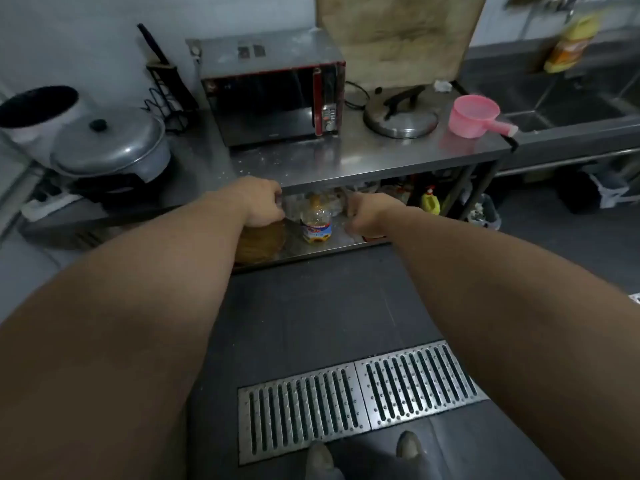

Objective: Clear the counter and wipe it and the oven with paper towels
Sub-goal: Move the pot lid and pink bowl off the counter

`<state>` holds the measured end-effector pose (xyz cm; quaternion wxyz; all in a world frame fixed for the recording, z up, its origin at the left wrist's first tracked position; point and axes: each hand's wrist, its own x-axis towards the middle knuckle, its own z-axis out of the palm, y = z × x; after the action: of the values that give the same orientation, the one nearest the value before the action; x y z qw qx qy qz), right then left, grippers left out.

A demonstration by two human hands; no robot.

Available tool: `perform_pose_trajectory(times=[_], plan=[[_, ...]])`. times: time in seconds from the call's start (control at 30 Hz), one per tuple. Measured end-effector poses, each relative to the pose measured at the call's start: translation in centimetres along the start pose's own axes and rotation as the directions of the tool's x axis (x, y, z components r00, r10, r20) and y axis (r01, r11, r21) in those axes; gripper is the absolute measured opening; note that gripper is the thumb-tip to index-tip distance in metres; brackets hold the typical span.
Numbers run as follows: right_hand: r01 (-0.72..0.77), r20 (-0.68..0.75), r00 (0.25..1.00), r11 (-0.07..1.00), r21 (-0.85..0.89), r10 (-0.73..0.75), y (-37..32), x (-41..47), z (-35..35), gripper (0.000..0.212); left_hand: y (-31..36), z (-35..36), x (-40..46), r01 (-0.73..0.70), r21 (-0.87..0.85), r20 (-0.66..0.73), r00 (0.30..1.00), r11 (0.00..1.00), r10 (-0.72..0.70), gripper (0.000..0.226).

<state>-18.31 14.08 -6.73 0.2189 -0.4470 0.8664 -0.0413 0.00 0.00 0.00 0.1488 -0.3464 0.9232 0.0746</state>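
The steel counter point(346, 161) carries a red-trimmed oven point(273, 102), a steel pot lid point(400, 116) and a pink dipper point(474, 116). Both my arms reach down to the lower shelf point(311, 249) under the counter. My left hand point(261, 202) grips the top of a large amber jug point(258, 245). My right hand point(369, 214) is curled over something red at the shelf's edge; its fingers are hidden. A small oil bottle point(316, 223) stands upright between the two hands. No paper towels are in view.
A wooden board point(398, 32) leans on the wall behind the lid. At left sit a lidded grey pot point(110, 143) and a white container point(38, 112). A sink point(571, 109) lies to the right. A yellow bottle point(430, 202) stands under the counter. A floor drain grate point(360, 396) runs by my feet.
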Motion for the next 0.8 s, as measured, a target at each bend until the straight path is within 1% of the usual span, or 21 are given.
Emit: perform_pose_trajectory(times=[0.17, 0.33, 0.53, 0.6, 0.7, 0.8], plan=[[-0.059, -0.035, 0.998, 0.998, 0.020, 0.060, 1.8, -1.4, -1.6, 0.062, 2.3, -0.8, 2.6, -0.072, 0.054, 0.024, 0.997, 0.996, 0.071, 0.064], [-0.149, -0.065, 0.986, 0.986, 0.073, 0.154, 6.4, -1.3, -3.8, 0.060, 6.4, -2.3, 6.0, -0.149, 0.074, 0.008, 0.989, 0.986, 0.148, 0.063], [-0.210, -0.066, 0.972, 0.960, 0.184, 0.225, 13.6, 0.9, -7.1, 0.065, 12.5, -3.9, 11.6, -0.222, 0.142, 0.024, 0.975, 0.965, 0.221, 0.065], [-0.222, -0.065, 0.969, 0.957, 0.189, 0.238, 16.4, 2.5, -8.3, 0.066, 14.5, -4.8, 13.9, -0.226, 0.160, 0.029, 0.974, 0.961, 0.224, 0.069], [-0.228, -0.055, 0.969, 0.960, 0.165, 0.240, 20.5, 5.3, -10.5, 0.062, 17.9, -6.3, 18.0, -0.230, 0.180, 0.038, 0.973, 0.956, 0.227, 0.067], [-0.226, -0.051, 0.970, 0.963, 0.147, 0.236, 24.4, 8.0, -12.8, 0.057, 21.6, -7.7, 22.0, -0.234, 0.193, 0.018, 0.972, 0.953, 0.235, 0.067]])
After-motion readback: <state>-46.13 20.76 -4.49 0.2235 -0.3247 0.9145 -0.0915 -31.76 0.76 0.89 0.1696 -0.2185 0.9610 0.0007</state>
